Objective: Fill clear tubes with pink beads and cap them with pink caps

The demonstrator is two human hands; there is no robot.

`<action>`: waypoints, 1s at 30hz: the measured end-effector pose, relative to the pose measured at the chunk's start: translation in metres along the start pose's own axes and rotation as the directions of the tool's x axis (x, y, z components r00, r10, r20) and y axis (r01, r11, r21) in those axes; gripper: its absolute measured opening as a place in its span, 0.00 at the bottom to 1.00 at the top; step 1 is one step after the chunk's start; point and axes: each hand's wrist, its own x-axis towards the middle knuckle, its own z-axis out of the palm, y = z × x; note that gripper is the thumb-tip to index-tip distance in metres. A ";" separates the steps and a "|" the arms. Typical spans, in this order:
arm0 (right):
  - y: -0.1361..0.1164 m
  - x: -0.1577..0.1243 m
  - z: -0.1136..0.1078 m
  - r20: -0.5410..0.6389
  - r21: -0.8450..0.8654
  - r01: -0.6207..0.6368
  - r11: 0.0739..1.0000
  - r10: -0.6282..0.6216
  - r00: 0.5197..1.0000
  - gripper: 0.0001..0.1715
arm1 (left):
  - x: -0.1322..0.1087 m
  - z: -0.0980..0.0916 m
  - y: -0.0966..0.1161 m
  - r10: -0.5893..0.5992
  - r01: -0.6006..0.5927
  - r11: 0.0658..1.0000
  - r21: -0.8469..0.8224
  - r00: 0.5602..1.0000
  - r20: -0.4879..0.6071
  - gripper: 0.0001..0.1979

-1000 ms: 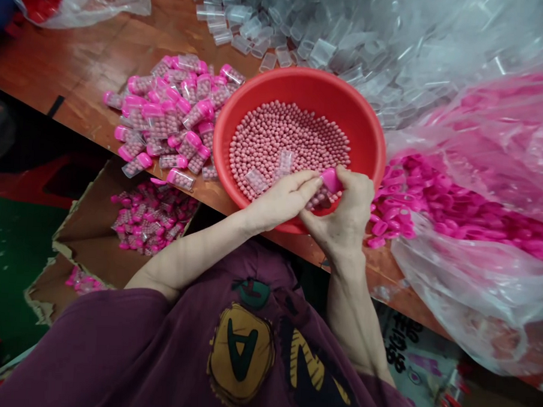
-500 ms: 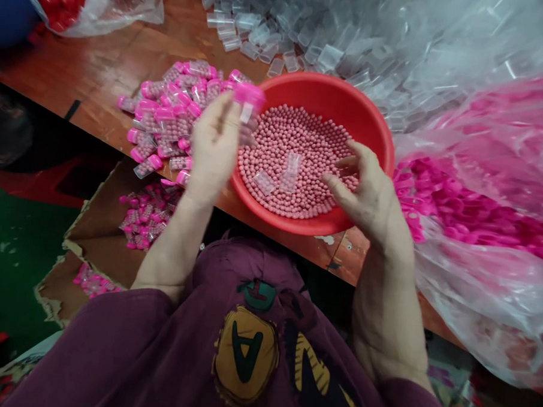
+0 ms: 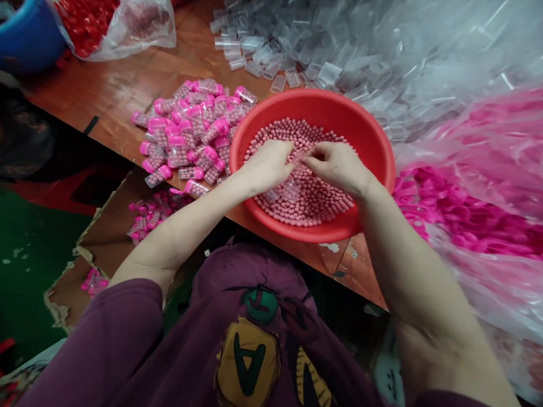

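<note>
Head view: both hands are down in the red bowl (image 3: 372,166), over the pink beads (image 3: 317,196). Left hand (image 3: 266,164) and right hand (image 3: 336,164) meet fingertip to fingertip near the bowl's middle, curled as if pinching something small; what, I cannot tell. Two clear tubes (image 3: 283,193) lie on the beads just near of the fingers, untouched. Capped tubes (image 3: 188,137) are heaped left of the bowl, pink caps (image 3: 455,211) bagged right. Risk: the bowl overhangs the near table (image 3: 119,89) edge, so a downward press could tip beads off.
</note>
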 end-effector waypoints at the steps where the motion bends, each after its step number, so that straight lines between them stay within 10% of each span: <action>1: 0.002 -0.006 -0.004 -0.046 0.097 0.003 0.995 0.001 0.999 0.10 | 0.003 0.002 0.003 -0.007 0.006 1.000 0.019 1.000 0.030 0.09; 9: 0.015 -0.049 0.006 -0.297 0.397 0.069 0.915 0.057 0.953 0.06 | 0.017 0.005 0.035 0.041 -0.094 0.925 0.369 0.988 0.150 0.18; 15: 0.088 -0.106 -0.022 -0.663 0.360 0.023 0.933 0.238 0.709 0.11 | 0.043 0.029 0.035 0.095 -0.348 0.759 0.550 0.895 0.436 0.26; 24: 0.135 -0.141 -0.002 -0.457 -0.175 -0.566 0.806 0.442 0.772 0.18 | 0.066 0.096 0.067 0.079 -0.267 0.925 0.271 0.831 0.550 0.19; 30: 0.144 -0.130 0.021 -0.457 -0.154 -0.564 0.812 0.447 0.769 0.22 | 0.070 0.078 0.051 0.133 0.041 0.941 -0.337 0.868 0.478 0.08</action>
